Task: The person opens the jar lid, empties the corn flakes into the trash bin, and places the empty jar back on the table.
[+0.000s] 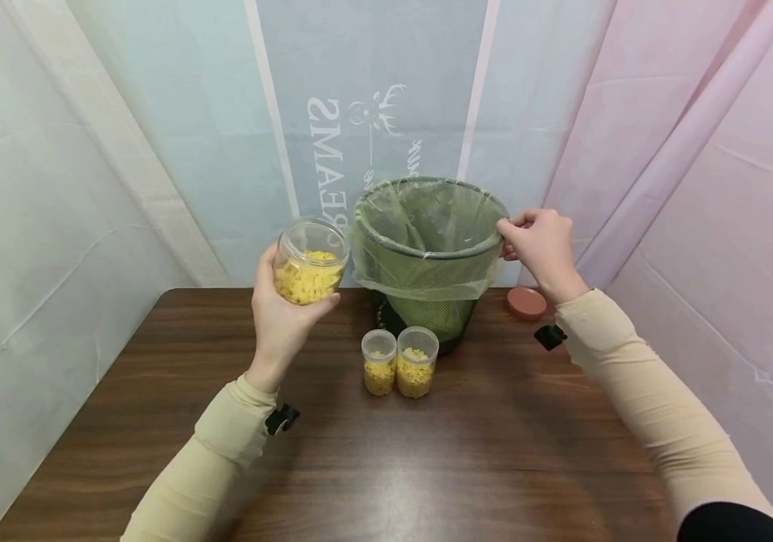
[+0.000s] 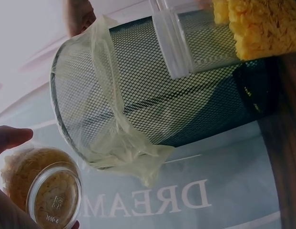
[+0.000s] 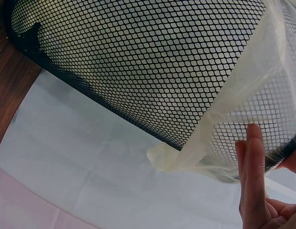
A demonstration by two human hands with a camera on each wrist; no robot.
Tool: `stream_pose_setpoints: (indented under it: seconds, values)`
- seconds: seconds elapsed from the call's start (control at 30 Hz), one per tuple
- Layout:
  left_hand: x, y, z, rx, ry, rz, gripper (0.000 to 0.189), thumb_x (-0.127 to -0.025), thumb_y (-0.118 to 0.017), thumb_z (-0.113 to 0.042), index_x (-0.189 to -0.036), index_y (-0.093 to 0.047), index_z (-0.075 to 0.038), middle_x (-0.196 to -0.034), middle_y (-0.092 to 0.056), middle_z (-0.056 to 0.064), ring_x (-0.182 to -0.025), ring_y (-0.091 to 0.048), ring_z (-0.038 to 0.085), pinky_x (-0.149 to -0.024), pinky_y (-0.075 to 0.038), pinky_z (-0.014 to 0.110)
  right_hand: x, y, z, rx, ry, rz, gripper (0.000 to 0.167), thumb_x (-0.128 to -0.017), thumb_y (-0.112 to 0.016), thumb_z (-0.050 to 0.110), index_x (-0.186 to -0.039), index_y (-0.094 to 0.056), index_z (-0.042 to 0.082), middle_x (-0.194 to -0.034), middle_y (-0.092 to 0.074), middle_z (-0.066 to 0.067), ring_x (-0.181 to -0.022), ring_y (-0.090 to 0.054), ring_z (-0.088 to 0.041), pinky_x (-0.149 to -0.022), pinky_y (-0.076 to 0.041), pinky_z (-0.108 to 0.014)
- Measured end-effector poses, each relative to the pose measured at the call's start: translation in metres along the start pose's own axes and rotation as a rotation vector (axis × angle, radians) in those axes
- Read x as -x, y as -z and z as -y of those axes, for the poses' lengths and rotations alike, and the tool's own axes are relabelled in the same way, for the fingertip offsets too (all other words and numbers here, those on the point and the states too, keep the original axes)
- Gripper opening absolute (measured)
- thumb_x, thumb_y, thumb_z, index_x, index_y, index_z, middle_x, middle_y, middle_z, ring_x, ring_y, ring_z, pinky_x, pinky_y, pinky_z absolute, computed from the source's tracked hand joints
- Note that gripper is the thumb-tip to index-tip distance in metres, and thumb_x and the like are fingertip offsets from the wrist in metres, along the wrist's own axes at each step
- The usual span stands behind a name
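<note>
"Pale drapes backed the brown tabletop; where was the jar?"

"Mouth up, clasped in the left grip, just left of the bin, whose lined rim the right grip pinched."

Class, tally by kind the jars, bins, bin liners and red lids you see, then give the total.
Jars with yellow pieces: 3 (held jar in the left hand; left standing jar and right standing jar on the table)
Mesh bins: 1 (bin)
Bin liners: 1 (bin liner over the rim)
Red lids: 1 (red lid)
Total: 6
</note>
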State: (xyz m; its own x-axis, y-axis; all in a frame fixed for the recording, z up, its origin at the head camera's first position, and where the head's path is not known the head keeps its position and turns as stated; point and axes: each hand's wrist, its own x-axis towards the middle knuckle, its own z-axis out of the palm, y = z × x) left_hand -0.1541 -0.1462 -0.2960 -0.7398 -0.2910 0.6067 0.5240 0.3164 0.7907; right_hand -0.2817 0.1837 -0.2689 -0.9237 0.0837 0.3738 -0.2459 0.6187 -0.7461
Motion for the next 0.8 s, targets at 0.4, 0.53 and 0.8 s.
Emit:
stream_pose_setpoints:
  seconds: [0.4, 0.53, 0.8]
  values:
    - [-0.023, -0.005, -0.011, -0.031, -0.044, 0.048, 0.089, -0.056, -0.083, 0.006, -0.134, -0.043, -0.004, -0.128, -0.054, 0.014, -0.117, -0.049, 0.024, -0.102, -0.036, 0.040, 0.001, 0.001, 0.004, -0.004, -0.020, 0.002, 0.025, -0.085, -0.057, 0.028, -0.086, -0.069, 0.005, -0.059, -0.067, 0.002, -0.051, -0.066, -0.012, -0.054, -0.056, -0.025]
    - [-0.031, -0.007, -0.010, -0.057, -0.014, 0.062, 0.090, -0.056, -0.084, 0.001, -0.133, -0.039, -0.011, -0.130, -0.052, 0.014, -0.118, -0.049, 0.025, -0.100, -0.037, 0.042, 0.001, 0.002, 0.005, -0.003, -0.028, 0.011, 0.026, -0.085, -0.057, 0.027, -0.086, -0.069, 0.004, -0.059, -0.067, 0.002, -0.050, -0.066, -0.011, -0.054, -0.056, -0.025]
    - [-0.048, -0.011, 0.001, -0.103, 0.012, 0.108, 0.089, -0.056, -0.087, -0.002, -0.129, -0.038, -0.007, -0.129, -0.052, 0.013, -0.113, -0.050, 0.024, -0.096, -0.041, 0.040, 0.002, 0.002, 0.007, -0.023, -0.055, 0.017, 0.025, -0.083, -0.058, 0.025, -0.088, -0.069, 0.003, -0.060, -0.068, 0.002, -0.052, -0.066, -0.011, -0.055, -0.056, -0.026]
